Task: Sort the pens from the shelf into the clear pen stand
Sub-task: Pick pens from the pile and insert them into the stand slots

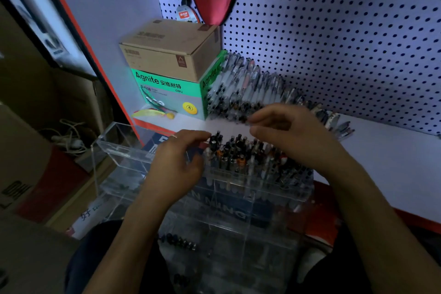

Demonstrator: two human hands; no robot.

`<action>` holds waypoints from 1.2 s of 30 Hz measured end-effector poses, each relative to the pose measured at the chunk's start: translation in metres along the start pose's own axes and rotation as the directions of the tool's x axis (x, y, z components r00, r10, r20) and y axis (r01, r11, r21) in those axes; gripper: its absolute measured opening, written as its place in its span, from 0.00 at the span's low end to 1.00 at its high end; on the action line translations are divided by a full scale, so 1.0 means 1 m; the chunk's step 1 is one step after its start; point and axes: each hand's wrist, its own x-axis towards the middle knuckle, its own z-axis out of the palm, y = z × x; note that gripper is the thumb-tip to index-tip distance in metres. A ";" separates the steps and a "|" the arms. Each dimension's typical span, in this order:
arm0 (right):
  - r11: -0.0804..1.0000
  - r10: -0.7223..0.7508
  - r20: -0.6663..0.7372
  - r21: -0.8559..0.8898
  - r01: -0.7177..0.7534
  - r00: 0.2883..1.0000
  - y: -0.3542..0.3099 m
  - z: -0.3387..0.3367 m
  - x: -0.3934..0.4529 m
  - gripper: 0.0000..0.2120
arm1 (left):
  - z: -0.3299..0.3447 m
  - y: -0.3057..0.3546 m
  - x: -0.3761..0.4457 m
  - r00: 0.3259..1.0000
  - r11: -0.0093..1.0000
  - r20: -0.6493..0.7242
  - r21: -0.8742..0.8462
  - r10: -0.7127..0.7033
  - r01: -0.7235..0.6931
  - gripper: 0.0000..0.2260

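A white pegboard wall [334, 31] fills the background above a white shelf [393, 162] with a red front edge. At the shelf's left end a plain cardboard box [171, 48] sits on a green box [167, 93]. Leaning against the green box, a long heap of pens [250, 88] lies along the back of the shelf. In front of you and below the shelf edge stands the clear pen stand [133, 157], divided into compartments; the left ones look empty, while one near the middle is packed with upright pens [238, 153]. Your right hand [293, 136] hovers over those packed pens, fingers loosely curled and pointing left; you cannot tell whether it holds anything. Your left hand [176, 162] reaches in from the left, its fingertips pinching the top of a dark pen [214, 141] at the cluster's edge.
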 end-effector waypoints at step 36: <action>0.812 0.515 -0.287 -0.139 -0.567 0.808 0.174 -0.128 -0.025 0.19 | 0.219 0.150 0.160 0.654 0.813 0.754 0.415 -0.055 -0.410 0.18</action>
